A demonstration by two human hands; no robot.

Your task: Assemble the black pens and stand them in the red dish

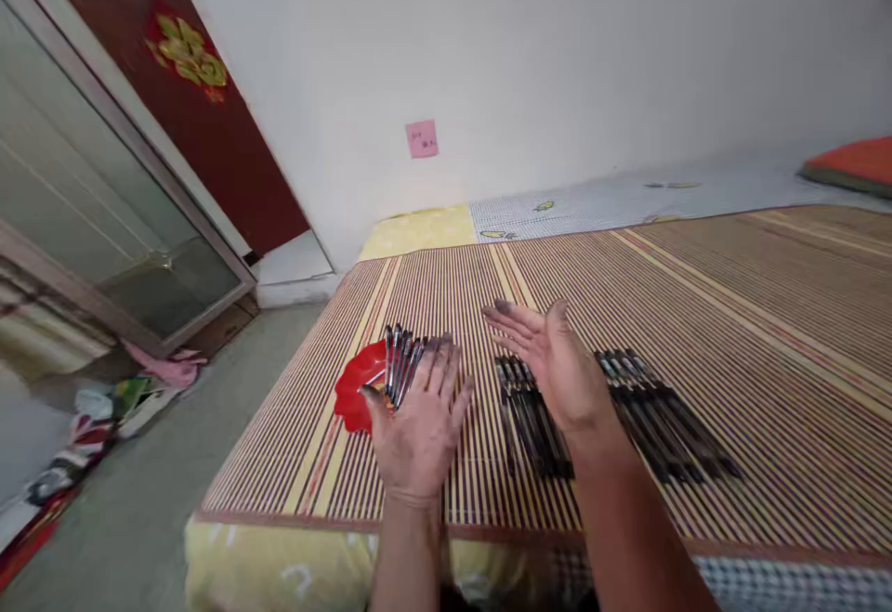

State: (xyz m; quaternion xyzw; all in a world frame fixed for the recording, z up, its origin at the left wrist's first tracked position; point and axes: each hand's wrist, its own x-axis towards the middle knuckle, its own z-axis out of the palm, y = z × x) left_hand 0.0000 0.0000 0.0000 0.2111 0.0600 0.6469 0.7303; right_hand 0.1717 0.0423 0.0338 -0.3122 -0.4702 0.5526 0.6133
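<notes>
My left hand (422, 417) is turned palm up with its fingers and thumb spread, and it holds nothing. Dark smudges mark the fingertips of both hands. Partly behind that hand lies a red scalloped dish (352, 389), holding a bundle of slim pens (399, 357) that lean over its right side. My right hand (557, 366) is raised above the mat, palm facing left, fingers stretched out and nothing in them. Beneath and left of it is a row of black pens (533, 426), partly covered by the wrist. Another row of black pens (665, 417) lies to its right.
A striped woven mat (446, 292) covers the bed, over a yellow patterned sheet (299, 566). A pink note (422, 138) is stuck on the white wall. An orange cushion (854, 166) is at the far right. Clothes and shoes (90, 436) lie on the floor at left.
</notes>
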